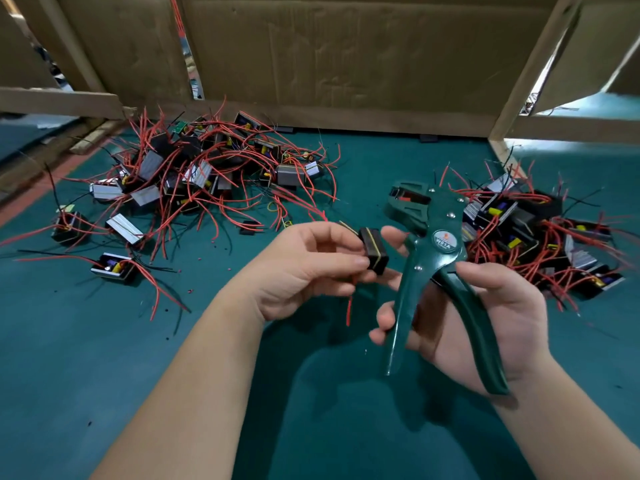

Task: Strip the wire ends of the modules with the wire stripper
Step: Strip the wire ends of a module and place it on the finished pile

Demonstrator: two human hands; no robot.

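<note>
My left hand pinches a small black module between thumb and fingers, above the green table. A red wire hangs down from the module below that hand. My right hand grips the handles of a dark green wire stripper, its jaws pointing up and left. The jaws stand apart with no wire between them. The module sits just left of the stripper's pivot, touching the right fingertips.
A big tangle of modules with red and black wires lies at the back left. A second pile of modules lies at the right. Loose modules sit at the left. Cardboard walls and wooden slats close the back.
</note>
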